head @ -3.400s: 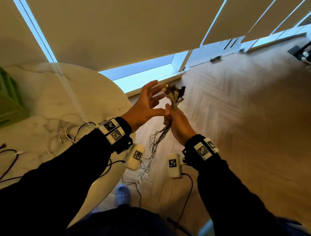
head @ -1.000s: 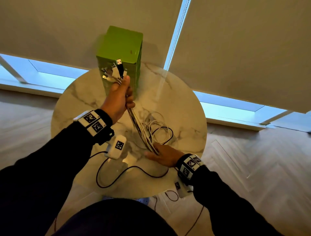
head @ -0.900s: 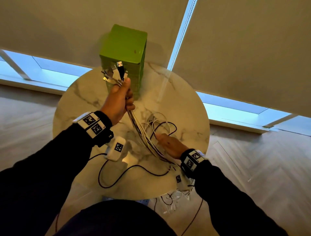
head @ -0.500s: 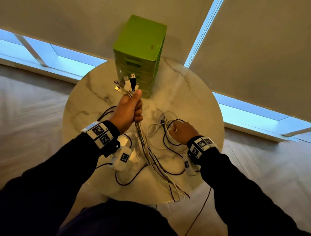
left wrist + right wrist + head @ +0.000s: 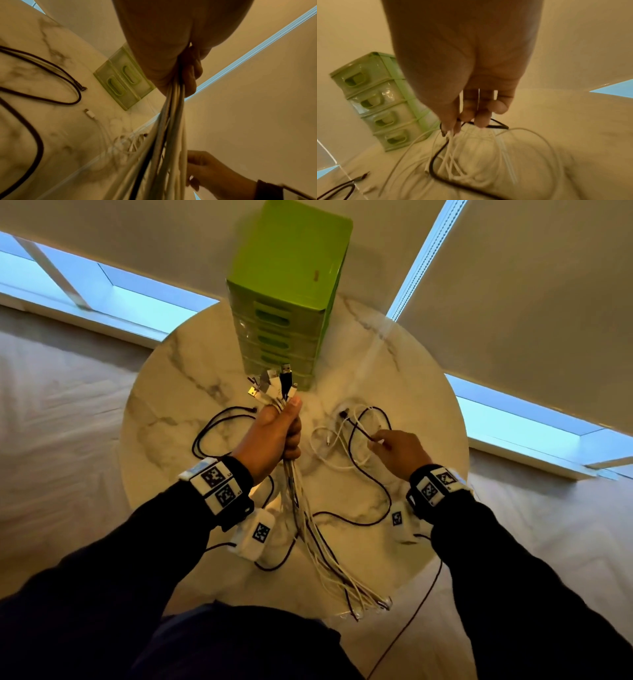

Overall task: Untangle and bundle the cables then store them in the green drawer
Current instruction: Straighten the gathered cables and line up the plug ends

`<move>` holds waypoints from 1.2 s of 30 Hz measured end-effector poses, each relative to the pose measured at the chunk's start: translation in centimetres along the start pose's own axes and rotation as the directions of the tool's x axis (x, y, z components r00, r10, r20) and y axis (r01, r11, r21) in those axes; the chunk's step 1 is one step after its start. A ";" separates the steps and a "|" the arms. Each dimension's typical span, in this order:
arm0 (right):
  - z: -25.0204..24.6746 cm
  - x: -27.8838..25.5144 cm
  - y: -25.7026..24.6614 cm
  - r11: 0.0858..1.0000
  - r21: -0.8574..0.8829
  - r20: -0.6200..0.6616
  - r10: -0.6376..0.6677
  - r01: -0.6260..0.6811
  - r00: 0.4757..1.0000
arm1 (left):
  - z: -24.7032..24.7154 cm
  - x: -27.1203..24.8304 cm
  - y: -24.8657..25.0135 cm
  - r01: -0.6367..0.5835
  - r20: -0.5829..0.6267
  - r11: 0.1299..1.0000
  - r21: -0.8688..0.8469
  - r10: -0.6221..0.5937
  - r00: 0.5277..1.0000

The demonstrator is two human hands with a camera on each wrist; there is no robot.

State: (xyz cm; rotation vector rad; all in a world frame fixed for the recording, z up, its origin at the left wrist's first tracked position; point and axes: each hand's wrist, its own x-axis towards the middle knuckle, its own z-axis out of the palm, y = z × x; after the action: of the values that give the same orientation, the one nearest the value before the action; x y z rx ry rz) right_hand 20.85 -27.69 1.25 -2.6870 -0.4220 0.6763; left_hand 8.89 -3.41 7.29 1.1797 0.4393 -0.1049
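Observation:
My left hand (image 5: 274, 436) grips a bundle of white and black cables (image 5: 308, 529) upright, with the plugs (image 5: 274, 381) fanned above the fist and the tails trailing over the near table edge. From below, the left wrist view has that bundle (image 5: 171, 121) running out of the fist (image 5: 171, 60). To the right, my right hand (image 5: 399, 450) pinches cables out of a loose tangle (image 5: 352, 440) on the marble table (image 5: 171, 392); its fingertips (image 5: 464, 121) hold white and black strands (image 5: 450, 148). The green drawer unit (image 5: 287, 292) stands at the table's far side, drawers closed.
A loose black cable (image 5: 212, 426) loops on the table left of my left hand. Another black cable (image 5: 376, 494) curves under my right wrist. Window blinds (image 5: 513, 285) rise behind the table, and wood floor (image 5: 51, 440) surrounds it.
The view swung from the floor to the table. My left hand kept the bundle and came nearer. My right hand let go of the bundle's tails and took hold of the loose tangle.

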 end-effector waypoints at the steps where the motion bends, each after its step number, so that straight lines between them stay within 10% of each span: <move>1: -0.2 -0.1 0.2 0.999 0.042 -0.102 -0.007 0.012 0.995 | 0.2 0.1 -0.2 0.008 0.003 1.000 0.001 -0.008 1.000; 5: 1.2 -1.6 -0.4 0.997 0.077 -0.239 -0.003 0.022 0.971 | 0.8 0.3 -0.4 0.015 0.024 1.000 0.009 -0.015 1.000; 10: 6.5 -2.9 -1.1 0.991 -0.076 0.197 -0.094 0.111 0.976 | 1.3 0.1 -0.7 0.025 0.062 1.000 0.012 -0.025 0.998; 16: 8.2 -1.9 -0.2 0.971 -0.187 -0.133 0.124 -0.148 0.983 | 0.9 -0.6 -1.5 0.051 0.077 0.998 0.020 -0.053 0.996; 30: 9.0 -1.0 0.8 0.945 -0.325 -0.098 0.013 -0.044 0.995 | 0.1 -1.8 -2.8 0.076 0.052 0.994 0.080 -0.081 0.995; 36: 4.7 -0.5 0.1 0.872 0.425 -0.383 -0.071 0.244 0.921 | 0.5 -1.7 -3.1 0.091 0.065 0.993 0.076 -0.096 0.993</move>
State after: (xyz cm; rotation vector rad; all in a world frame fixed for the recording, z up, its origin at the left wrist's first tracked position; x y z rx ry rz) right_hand 18.11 -26.84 -2.48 -2.2137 -0.3282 0.1915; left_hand 6.54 -5.32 5.35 1.2233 0.4337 -0.2432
